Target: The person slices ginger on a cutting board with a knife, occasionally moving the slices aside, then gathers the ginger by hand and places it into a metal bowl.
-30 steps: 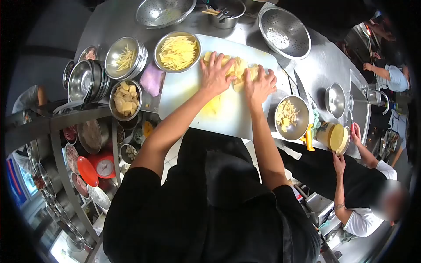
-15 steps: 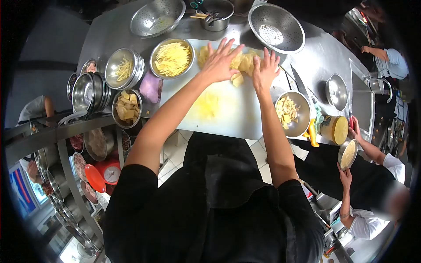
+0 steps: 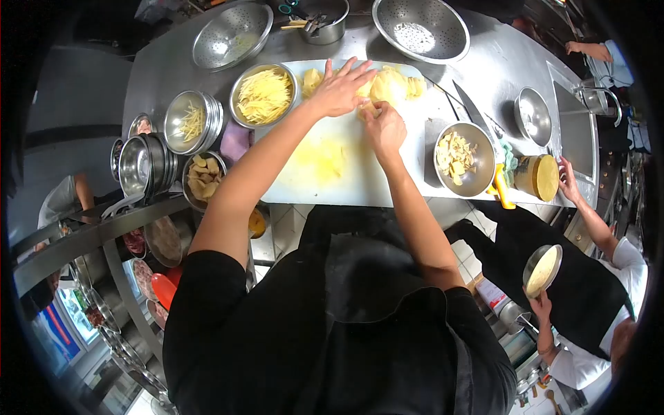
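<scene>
Pale yellow slices [image 3: 389, 86], which look like ginger, lie in overlapping heaps along the far edge of the white cutting board [image 3: 290, 181]. My left hand [image 3: 339, 91] lies over the heap with its fingers spread. Just right of it, my right hand [image 3: 384, 130] is closed, thumb and fingers pinched on a yellow slice [image 3: 368, 111] at the near side of the heap. A wet yellow stain marks the middle of the board. Beside its left edge, a steel bowl holds thin yellow shreds [image 3: 264, 95].
A cleaver [image 3: 472, 109] lies right of the board, behind a bowl of trimmings [image 3: 456, 158]. A yellow-handled tool [image 3: 502, 187] and a yellow-lidded tub [image 3: 538, 177] sit nearby. Colanders [image 3: 420, 31] line the back. At right, a co-worker holds a bowl [image 3: 542, 270].
My right hand has moved left and nearer, from lying spread at the heap's right end to pinching a slice. My left hand stays over the heap. The co-worker's bowl has moved away from the counter.
</scene>
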Demonstrator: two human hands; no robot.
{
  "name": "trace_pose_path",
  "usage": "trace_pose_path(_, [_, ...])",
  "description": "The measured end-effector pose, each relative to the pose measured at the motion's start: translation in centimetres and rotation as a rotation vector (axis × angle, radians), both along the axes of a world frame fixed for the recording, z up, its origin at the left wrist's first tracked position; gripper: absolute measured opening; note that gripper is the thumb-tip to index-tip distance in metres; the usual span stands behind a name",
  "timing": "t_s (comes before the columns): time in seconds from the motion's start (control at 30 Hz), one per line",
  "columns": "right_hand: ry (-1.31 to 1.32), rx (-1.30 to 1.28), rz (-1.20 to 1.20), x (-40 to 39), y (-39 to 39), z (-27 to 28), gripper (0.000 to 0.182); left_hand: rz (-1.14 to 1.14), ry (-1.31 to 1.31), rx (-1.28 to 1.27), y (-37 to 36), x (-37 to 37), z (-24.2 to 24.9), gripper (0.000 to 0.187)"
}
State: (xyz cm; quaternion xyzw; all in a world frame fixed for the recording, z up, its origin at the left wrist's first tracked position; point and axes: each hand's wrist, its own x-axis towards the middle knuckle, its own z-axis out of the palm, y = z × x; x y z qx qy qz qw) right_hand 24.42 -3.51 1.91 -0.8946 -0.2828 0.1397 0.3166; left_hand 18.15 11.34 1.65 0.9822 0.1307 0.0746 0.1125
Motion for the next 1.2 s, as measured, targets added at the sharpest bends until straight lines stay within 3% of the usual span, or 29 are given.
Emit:
trace_pose_path(0.1, [0.016, -0.005, -0.051, -0.4, 0.4, -0.2, 0.030, 0.078, -0.111, -0.059, 1.1, -1.2, 2.0, 0.073])
trace_pose_path(0.17, [0.030, -0.007, -0.072, -0.6, 0.3, -0.5, 0.030, 0.157, -0.110, -0.055, 2.7, -4.5, 6.5, 0.068])
trace_pose_path(0.23, [0.064, -0.007, -0.108, 0.0, -0.2, -0.7, 0.031, 0.335, -0.121, -0.073, 4.4, -9.0, 8.0, 0.065])
trace_pose_path(0.37, [0.325, 0.133, -0.121, 1.2, -2.4, -0.5, 0.028, 0.699, -0.210, -0.063, 5.4, -16.2, 6.4, 0.065])
trace_pose_path(0.43, [0.351, 0.268, -0.117, 0.6, -3.0, 0.4, 0.028, 0.886, -0.106, -0.169, 4.5, -17.7, 6.3, 0.069])
trace_pose_path(0.53, [0.234, 0.190, 0.026, -0.9, -0.7, 3.5, 0.032, 1.014, -0.166, -0.300, 4.8, -18.4, 3.7, 0.077])
trace_pose_path(0.57, [0.200, 0.180, 0.070, -1.1, 0.7, 3.9, 0.033, 1.005, -0.259, -0.291, 5.0, -18.3, 2.9, 0.064])
trace_pose_path(0.63, [0.107, 0.175, 0.181, -1.7, 3.8, 4.6, 0.032, 1.090, -0.344, -0.938, 5.5, -18.4, 2.4, 0.046])
trace_pose_path(0.67, [0.066, 0.120, 0.253, -1.4, 5.5, 4.2, 0.033, 1.087, -0.503, -1.051, 5.2, -18.6, 1.7, 0.032])
trace_pose_path(0.8, [0.019, -0.022, 0.308, -3.5, 11.4, 4.8, 0.030, 1.072, -0.657, -1.038, 0.7, -21.8, 2.0, 0.030])
trace_pose_path(0.87, [-0.194, -0.114, 0.373, -4.5, 13.4, 4.6, 0.024, 1.047, -0.697, -0.936, -1.1, -24.4, 1.0, 0.029])
trace_pose_path(1.0, [-0.378, -0.221, 0.466, -4.3, 15.7, 2.2, 0.021, 1.102, -0.766, -1.127, -5.6, -27.7, 1.8, 0.024])
trace_pose_path(1.07, [-0.596, -0.027, 0.501, -4.5, 14.9, 2.0, 0.020, 1.138, -0.743, -1.107, -7.2, -28.4, 2.5, 0.025])
trace_pose_path(1.1, [-0.519, -0.187, 0.442, -4.4, 14.6, 2.7, 0.031, 1.145, -0.721, -1.128, -7.9, -28.7, 2.5, 0.025])
trace_pose_path(1.17, [-0.510, 0.100, 0.390, -4.2, 12.2, 3.7, 0.030, 1.088, -0.913, -1.309, -8.0, -28.6, 2.2, 0.029])
trace_pose_path(1.2, [-0.496, 0.046, 0.401, -4.0, 10.1, 3.5, 0.032, 1.063, -0.917, -1.276, -8.1, -28.7, 1.5, 0.031])
